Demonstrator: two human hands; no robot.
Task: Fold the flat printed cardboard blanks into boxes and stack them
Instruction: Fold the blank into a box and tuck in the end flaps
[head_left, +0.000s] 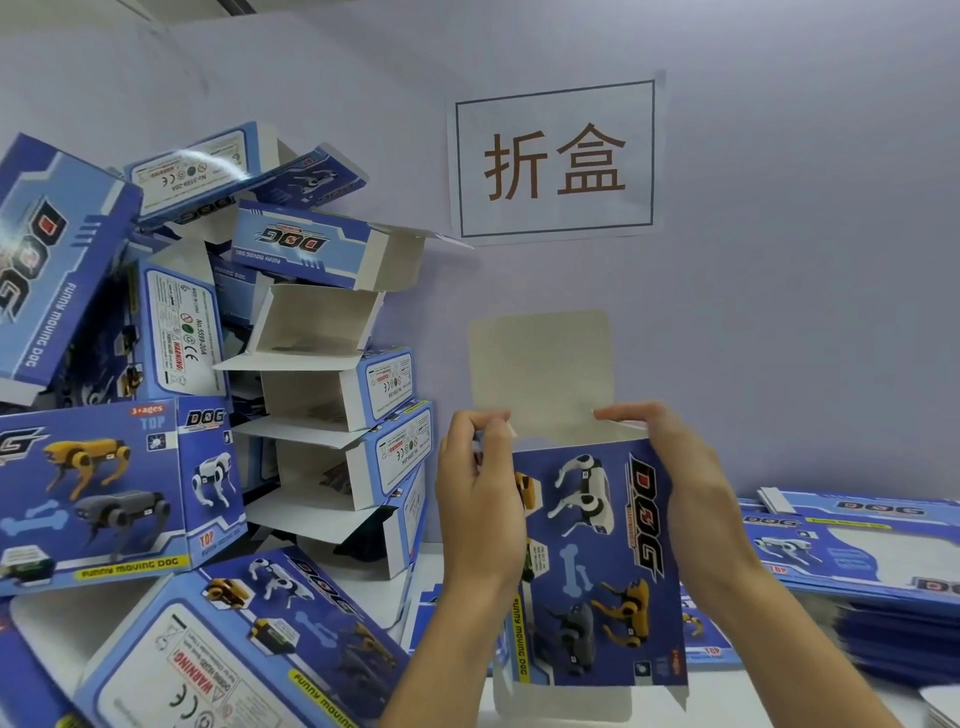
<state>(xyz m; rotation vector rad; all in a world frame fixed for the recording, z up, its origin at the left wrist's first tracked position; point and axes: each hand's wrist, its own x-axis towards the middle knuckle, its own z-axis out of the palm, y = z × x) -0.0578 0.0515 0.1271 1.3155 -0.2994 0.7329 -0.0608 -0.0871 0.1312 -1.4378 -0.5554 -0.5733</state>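
Note:
I hold a blue printed box (597, 561) upright in front of me, its robot-dog face toward me. Its plain top flap (540, 369) stands straight up, and a bottom flap hangs open below. My left hand (480, 499) grips the box's left edge, fingers curled over a small side flap at the top corner. My right hand (691, 488) grips the right edge, its fingertips pressing on the top right corner by the flap's fold. A stack of flat blanks (857, 551) lies on the table at right. Folded boxes (332, 395) are piled at left.
The pile of folded boxes fills the whole left side, some tilted, several with open ends facing right. More flat blanks (711, 649) lie under the held box on the white table (779, 701). A paper sign (556, 161) hangs on the wall behind.

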